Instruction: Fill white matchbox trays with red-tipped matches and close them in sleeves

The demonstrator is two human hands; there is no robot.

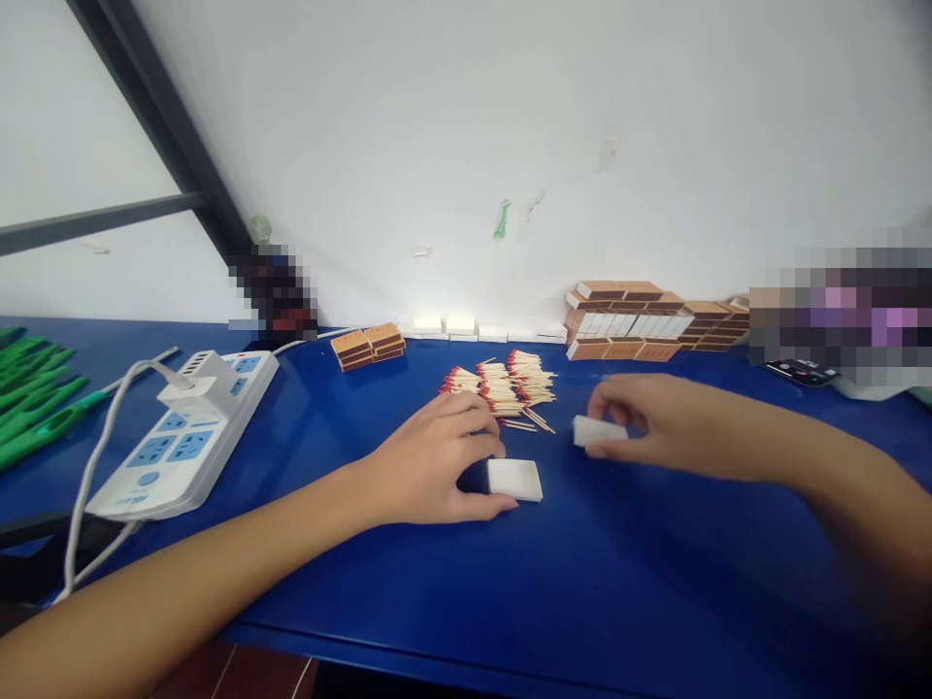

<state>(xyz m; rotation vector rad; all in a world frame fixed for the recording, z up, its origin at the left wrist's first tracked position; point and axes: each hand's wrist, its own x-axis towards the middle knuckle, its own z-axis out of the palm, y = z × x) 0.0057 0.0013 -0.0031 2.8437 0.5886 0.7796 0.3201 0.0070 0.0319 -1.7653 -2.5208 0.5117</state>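
My left hand (437, 461) rests on the blue table (597, 582), fingers curled, with thumb and fingertips closed on the left edge of a white matchbox tray (515, 480) lying flat. My right hand (655, 422) pinches a second small white box piece (597, 430) just to the right, near the table surface. A heap of red-tipped matches (506, 385) lies right behind both hands.
Stacks of brown matchboxes (641, 320) and a smaller brown pile (368, 346) stand by the wall, with white trays (466, 327) between them. A white power strip (185, 432) with cable lies at left, green tools (33, 398) at far left, a dark phone (797, 370) at right.
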